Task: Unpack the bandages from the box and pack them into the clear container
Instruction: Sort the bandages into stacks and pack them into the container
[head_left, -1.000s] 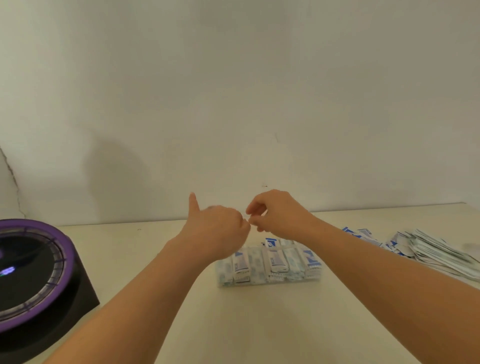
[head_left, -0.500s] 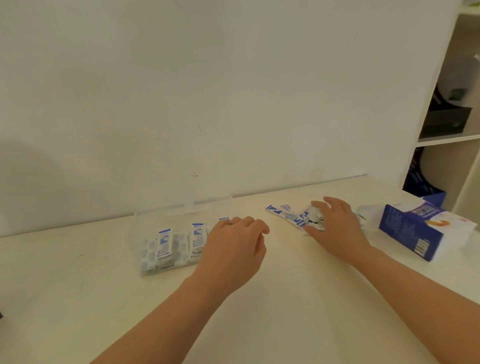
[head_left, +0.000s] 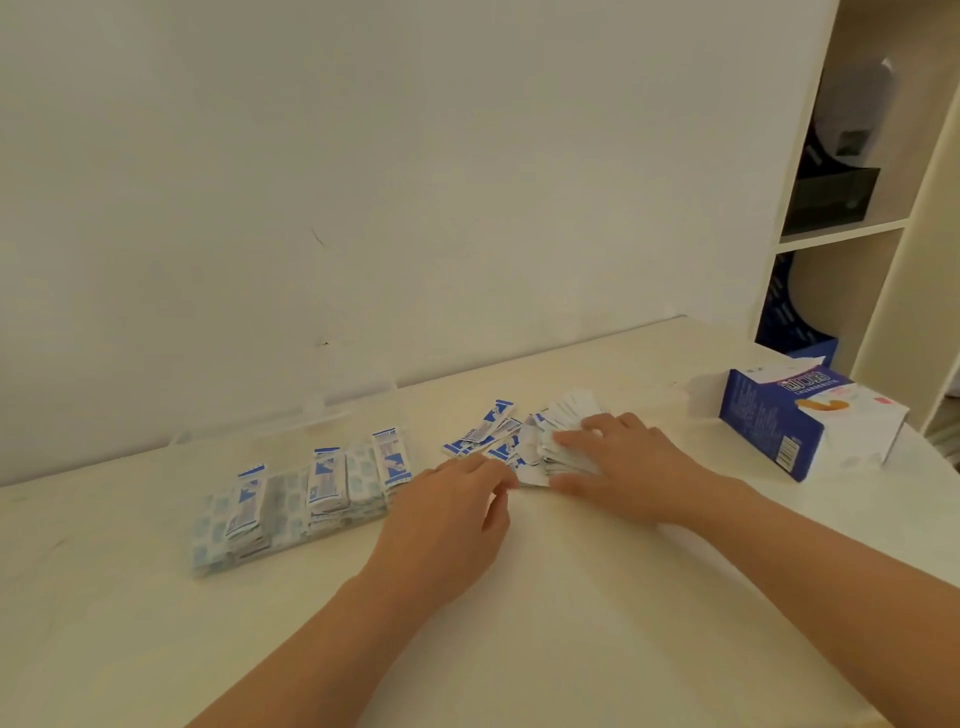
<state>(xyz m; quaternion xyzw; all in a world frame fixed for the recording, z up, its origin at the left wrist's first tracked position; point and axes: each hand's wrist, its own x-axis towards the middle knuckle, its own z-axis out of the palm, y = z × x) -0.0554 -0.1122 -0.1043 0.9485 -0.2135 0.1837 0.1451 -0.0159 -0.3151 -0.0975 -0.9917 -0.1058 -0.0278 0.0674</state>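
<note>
On the worktop (head_left: 571, 623), between clear container (head_left: 208, 564) and box (head_left: 769, 421), loose bandages (head_left: 566, 415) lie heaped under your right grip (head_left: 623, 462), fingers flat and apart; left grip (head_left: 447, 514), relaxed, touches their edge; these light, slippery wrappers probably lift best squared up and pinched by the stack's edges.

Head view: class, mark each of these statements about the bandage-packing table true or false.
1. The right hand rests flat on the loose pile of bandages. True.
2. The blue box lies left of the clear container. False: the box lies far right, beyond the pile, and the container is on the left.
3. The clear container already holds packed bandages standing in rows. True.
4. The left hand lifts a bandage high above the table. False: it is low over the table, its fingertips at the pile's left edge.
</note>
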